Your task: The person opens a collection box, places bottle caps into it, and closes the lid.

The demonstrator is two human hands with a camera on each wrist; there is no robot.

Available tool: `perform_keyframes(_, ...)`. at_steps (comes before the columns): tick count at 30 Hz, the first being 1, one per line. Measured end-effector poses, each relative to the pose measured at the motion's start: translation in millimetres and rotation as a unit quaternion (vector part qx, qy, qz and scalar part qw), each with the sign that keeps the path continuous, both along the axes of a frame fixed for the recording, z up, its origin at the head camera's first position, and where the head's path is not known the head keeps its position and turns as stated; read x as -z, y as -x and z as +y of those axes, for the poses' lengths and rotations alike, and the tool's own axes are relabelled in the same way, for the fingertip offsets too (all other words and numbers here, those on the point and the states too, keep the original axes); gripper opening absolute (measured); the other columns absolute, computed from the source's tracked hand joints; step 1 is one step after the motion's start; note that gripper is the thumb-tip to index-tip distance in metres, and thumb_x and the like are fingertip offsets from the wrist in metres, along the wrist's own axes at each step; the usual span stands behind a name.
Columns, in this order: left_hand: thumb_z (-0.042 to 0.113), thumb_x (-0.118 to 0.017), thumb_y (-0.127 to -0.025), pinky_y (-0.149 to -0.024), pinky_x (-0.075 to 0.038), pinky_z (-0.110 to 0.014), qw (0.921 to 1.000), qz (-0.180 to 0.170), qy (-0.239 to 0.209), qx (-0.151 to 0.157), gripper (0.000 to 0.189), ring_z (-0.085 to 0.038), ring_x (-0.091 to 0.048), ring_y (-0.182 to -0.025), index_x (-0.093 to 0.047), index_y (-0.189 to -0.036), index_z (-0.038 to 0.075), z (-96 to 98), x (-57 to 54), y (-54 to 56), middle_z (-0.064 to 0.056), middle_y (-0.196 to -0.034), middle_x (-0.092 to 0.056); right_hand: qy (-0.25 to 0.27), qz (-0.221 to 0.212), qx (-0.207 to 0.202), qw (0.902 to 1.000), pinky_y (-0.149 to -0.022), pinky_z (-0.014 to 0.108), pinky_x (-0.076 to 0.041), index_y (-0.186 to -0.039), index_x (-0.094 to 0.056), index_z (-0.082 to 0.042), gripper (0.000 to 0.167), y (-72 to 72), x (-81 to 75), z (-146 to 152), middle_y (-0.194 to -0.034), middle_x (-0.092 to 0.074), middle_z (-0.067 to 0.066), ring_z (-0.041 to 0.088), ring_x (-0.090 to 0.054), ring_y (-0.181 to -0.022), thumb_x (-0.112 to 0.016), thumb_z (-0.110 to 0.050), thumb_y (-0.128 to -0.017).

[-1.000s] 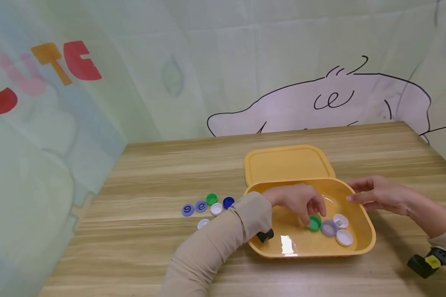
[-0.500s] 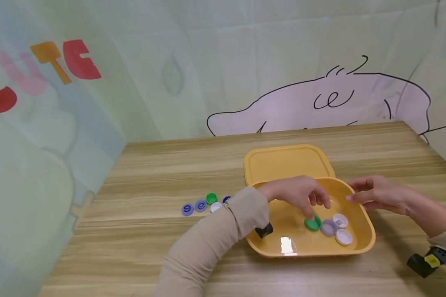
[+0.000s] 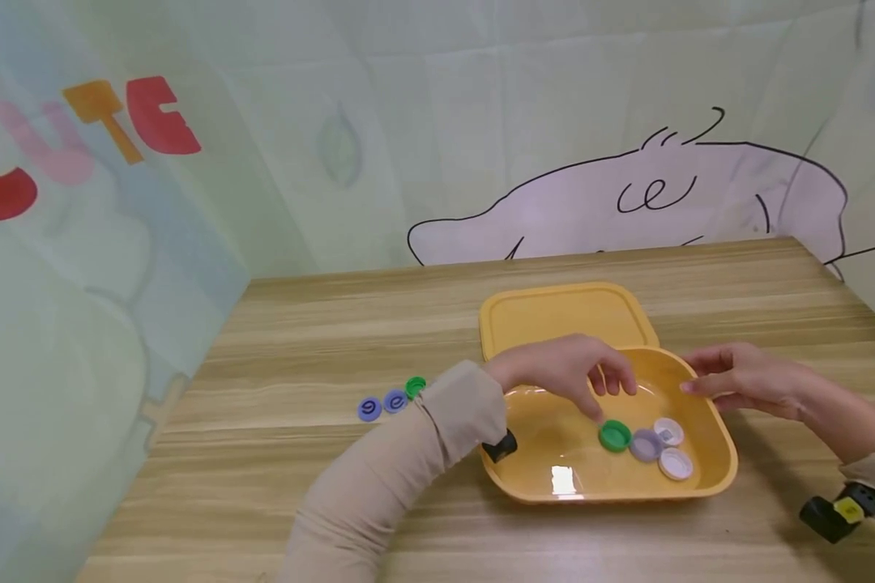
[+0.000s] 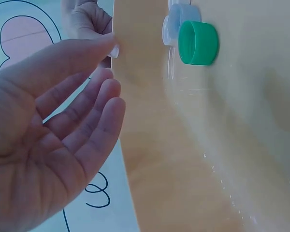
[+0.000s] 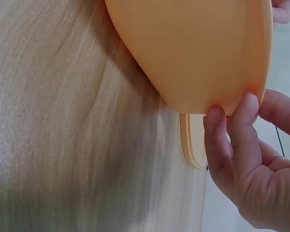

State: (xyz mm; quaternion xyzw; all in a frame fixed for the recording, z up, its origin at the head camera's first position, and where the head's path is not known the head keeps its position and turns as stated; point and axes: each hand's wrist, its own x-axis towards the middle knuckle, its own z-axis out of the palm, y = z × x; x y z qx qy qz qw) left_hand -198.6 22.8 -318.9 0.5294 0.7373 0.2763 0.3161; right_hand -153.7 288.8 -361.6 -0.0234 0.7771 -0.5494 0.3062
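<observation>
A yellow plastic box (image 3: 539, 429) stands on the table. Inside lie a green bottle cap (image 3: 615, 436), a pale purple cap (image 3: 646, 445) and two white caps (image 3: 675, 464), grouped toward the right. My left hand (image 3: 569, 368) hovers over the box with its fingers relaxed and apart, just behind the green cap; the left wrist view shows nothing in the palm. At the box's right end my right hand (image 3: 751, 380) holds the rim, thumb over the edge. In the right wrist view its fingertips (image 5: 245, 104) press the outer wall.
Behind the box lies its yellow lid (image 3: 569, 316), partly covered by the box and left hand. On the table to the left are two purple caps (image 3: 369, 409) with dark marks and a green cap (image 3: 415, 387), beside my left sleeve (image 3: 401, 461). A printed cloth hangs behind.
My left hand has let go of the green cap in the box and drawn back up and leftward. Its sleeve now covers the white and dark blue caps on the table. The right hand stays put.
</observation>
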Motion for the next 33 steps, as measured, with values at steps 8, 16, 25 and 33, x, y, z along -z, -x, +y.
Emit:
perform_keyframes(8,-0.005,-0.073,-0.074,-0.082,-0.046,-0.018,0.9999,0.002,-0.008,-0.007,0.038,-0.023,-0.055,-0.095,-0.06,-0.11,-0.004,-13.6,-2.1,1.9,-0.016,-0.103,-0.061,0.003,0.003,-0.001,1.0,-0.079,0.032,-0.053,-0.131,-0.033,0.018,0.057,0.6,0.3,1.0,-0.101,-0.059,0.006,0.016,-0.059,-0.087,-0.06,-0.01,-0.09)
perform_keyframes(16,-0.002,-0.074,-0.075,-0.085,-0.047,-0.025,0.9978,-0.043,-0.029,-0.041,0.038,-0.026,-0.058,-0.096,-0.061,-0.111,0.0,-38.3,-1.8,7.1,-0.016,-0.106,-0.061,0.011,0.001,0.002,0.9999,-0.078,0.032,-0.053,-0.13,-0.034,0.018,0.055,0.1,-0.2,1.1,-0.1,-0.059,0.005,0.015,-0.059,-0.085,-0.06,-0.009,-0.09)
perform_keyframes(25,-0.002,-0.073,-0.076,-0.083,-0.048,-0.025,0.995,-0.056,-0.037,-0.074,0.04,-0.022,-0.057,-0.094,-0.06,-0.114,-0.003,-64.2,-3.3,9.6,-0.017,-0.107,-0.061,0.004,0.0,0.009,1.0,-0.079,0.032,-0.053,-0.132,-0.033,0.018,0.058,-1.2,0.4,0.5,-0.102,-0.059,0.005,0.015,-0.059,-0.087,-0.061,-0.011,-0.09)
perform_keyframes(33,-0.001,-0.071,-0.078,-0.082,-0.049,-0.025,0.9913,-0.07,-0.037,-0.105,0.039,-0.032,-0.056,-0.1,-0.059,-0.115,-0.003,-87.1,-4.5,9.1,-0.018,-0.109,-0.06,-0.001,-0.002,0.013,0.9999,-0.08,0.033,-0.053,-0.133,-0.031,0.017,0.06,-1.7,-1.1,-0.5,-0.104,-0.06,0.006,0.017,-0.06,-0.088,-0.062,-0.011,-0.09)
